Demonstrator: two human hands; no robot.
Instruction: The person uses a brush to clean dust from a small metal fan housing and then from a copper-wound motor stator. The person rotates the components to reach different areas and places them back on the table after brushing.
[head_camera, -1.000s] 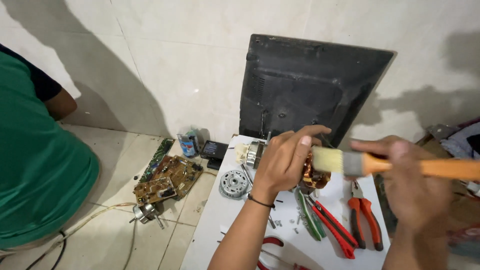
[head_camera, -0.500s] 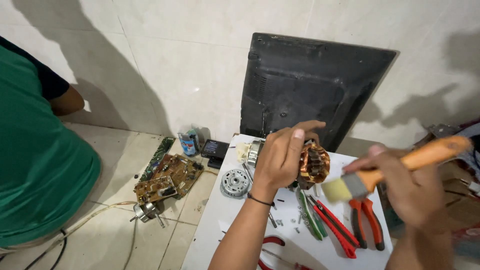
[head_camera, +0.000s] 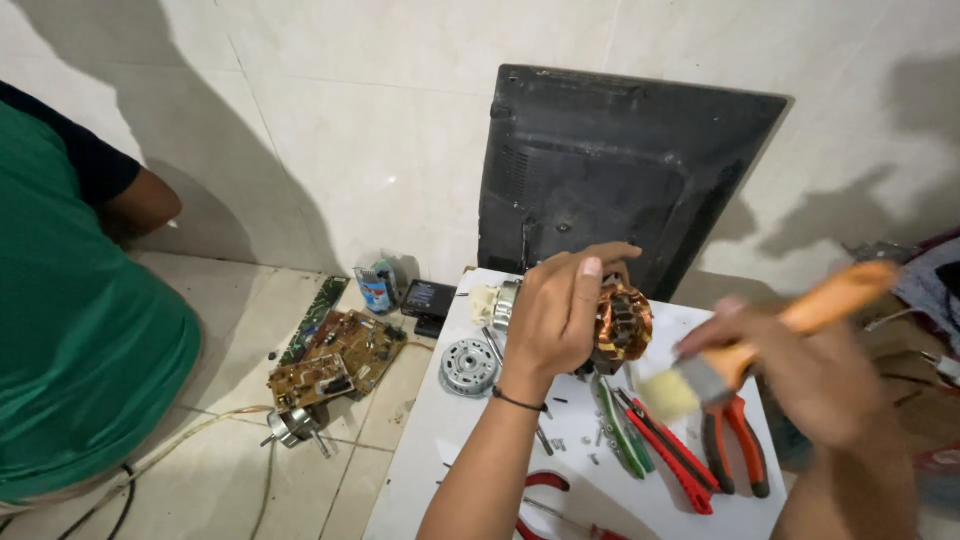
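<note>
From the head camera, the left hand (head_camera: 562, 315) sits near the middle of the view, its fingers curled around a motor stator (head_camera: 622, 322) with copper-coloured windings, lifted above the white table (head_camera: 440, 440). The thumb points toward 1 o'clock over the top of the windings. A thin dark band circles that wrist.

At 3 o'clock from the stator, the right hand (head_camera: 800, 375) is blurred by motion; its fingers are wrapped around the orange handle of a paintbrush (head_camera: 745, 350), whose pale bristles point toward 8 o'clock and lie just beside the stator's lower right edge. Whether the bristles touch the windings cannot be told.

On the table below the hands, at 6 o'clock, lie red-handled pliers (head_camera: 670, 455), orange-handled pliers (head_camera: 738, 450) and a green-handled tool (head_camera: 622, 435), with small screws scattered among them. A round silver motor cover (head_camera: 469, 366) lies at 9 o'clock from the left hand.

At 12 o'clock, a black flat panel (head_camera: 620, 170) leans against the tiled wall. On the floor at 9 o'clock lie circuit boards (head_camera: 335, 358), a small blue can (head_camera: 377, 287) and a small black box (head_camera: 427, 298). At the far left edge, another person in a green shirt (head_camera: 80, 330) is crouched.
</note>
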